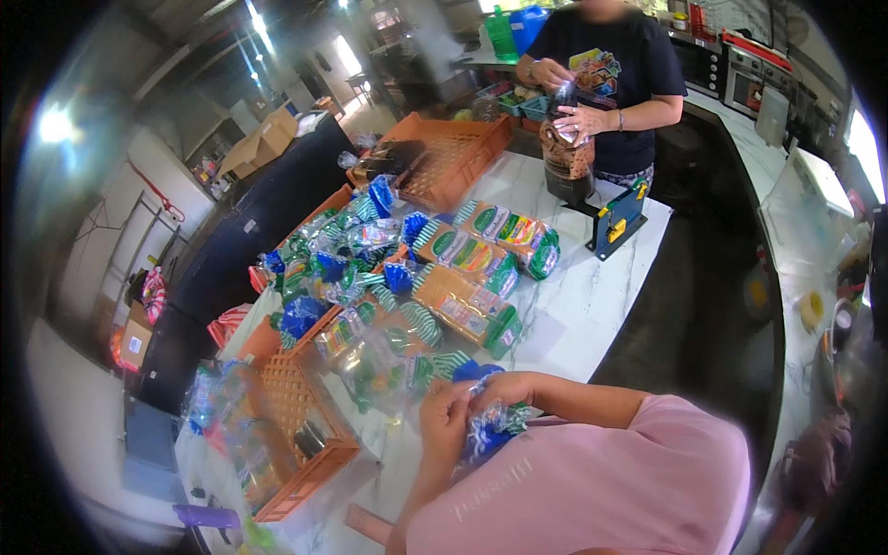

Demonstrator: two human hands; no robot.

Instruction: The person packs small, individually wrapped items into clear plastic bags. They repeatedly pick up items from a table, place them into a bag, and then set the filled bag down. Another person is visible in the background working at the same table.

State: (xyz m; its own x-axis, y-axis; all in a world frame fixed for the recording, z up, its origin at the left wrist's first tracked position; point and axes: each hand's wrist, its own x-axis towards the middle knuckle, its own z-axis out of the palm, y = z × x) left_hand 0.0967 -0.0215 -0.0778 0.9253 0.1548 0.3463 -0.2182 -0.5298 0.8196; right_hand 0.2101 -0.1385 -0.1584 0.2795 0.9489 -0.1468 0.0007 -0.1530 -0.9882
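Close to my chest, my left hand (443,413) and my right hand (500,390) are closed together on a crumpled plastic bread bag (490,431), clear with blue, green and white print. Their fingertips meet at its gathered top; what is inside the bag, if anything, is hidden. Just beyond them, a clear bread bag (375,361) lies on the marble-patterned table (578,310). Farther off are bagged sliced loaves, among them a near loaf (460,305), a middle loaf (462,257) and a far loaf (509,233).
Several bagged loaves (338,245) are heaped at left centre. An orange crate (301,393) stands near left, another orange crate (462,157) at the back. Across the table, a co-worker (610,88) handles a brown-printed bag (566,157) beside a green bag sealer (620,222).
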